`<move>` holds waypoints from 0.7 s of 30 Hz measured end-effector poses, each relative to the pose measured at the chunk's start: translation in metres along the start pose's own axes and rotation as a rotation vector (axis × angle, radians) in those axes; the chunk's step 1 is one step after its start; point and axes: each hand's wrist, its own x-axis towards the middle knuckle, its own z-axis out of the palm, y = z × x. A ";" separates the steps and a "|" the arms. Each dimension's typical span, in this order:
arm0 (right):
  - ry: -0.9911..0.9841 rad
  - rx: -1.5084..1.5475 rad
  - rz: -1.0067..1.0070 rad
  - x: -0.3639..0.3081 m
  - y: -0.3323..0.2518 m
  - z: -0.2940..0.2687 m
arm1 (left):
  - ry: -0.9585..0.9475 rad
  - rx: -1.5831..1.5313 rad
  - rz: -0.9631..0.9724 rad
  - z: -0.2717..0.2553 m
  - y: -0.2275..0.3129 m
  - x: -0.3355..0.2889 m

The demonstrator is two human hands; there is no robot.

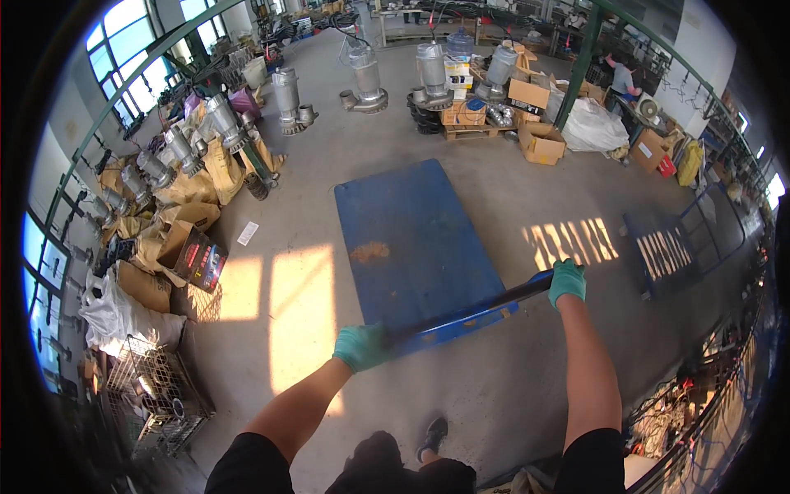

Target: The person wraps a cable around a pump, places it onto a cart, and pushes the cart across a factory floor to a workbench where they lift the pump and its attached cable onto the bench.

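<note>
A blue platform cart with a flat, scuffed deck stands on the floor in front of me. Its dark push handle runs across the near end, slanting up toward the right. My left hand, in a green glove, is closed around the handle's left end and slightly blurred. Gloved the same way, my right hand grips the right end. A brownish worn patch marks the left side of the deck, and nothing lies on it.
Several metal pumps stand beyond the cart. Bags, cartons and a wire basket line the left. A second cart is at right; an open carton and a person are farther back. Cluttered shelving borders the lower right.
</note>
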 end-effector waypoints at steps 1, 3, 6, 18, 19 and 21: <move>0.002 -0.009 -0.024 0.024 -0.003 0.002 | -0.001 0.028 0.019 -0.011 0.003 0.019; 0.000 -0.038 -0.055 0.072 -0.018 0.001 | 0.048 0.030 0.004 -0.011 -0.014 0.057; 0.001 -0.075 -0.108 0.138 -0.045 -0.004 | 0.050 0.037 -0.040 -0.027 -0.031 0.111; -0.052 -0.082 -0.155 0.392 -0.146 -0.029 | 0.065 0.003 -0.177 -0.102 -0.096 0.334; -0.032 -0.112 -0.190 0.411 -0.154 -0.030 | 0.025 -0.024 -0.193 -0.110 -0.102 0.351; -0.013 -0.148 -0.243 0.447 -0.165 -0.028 | -0.054 -0.072 -0.223 -0.137 -0.106 0.383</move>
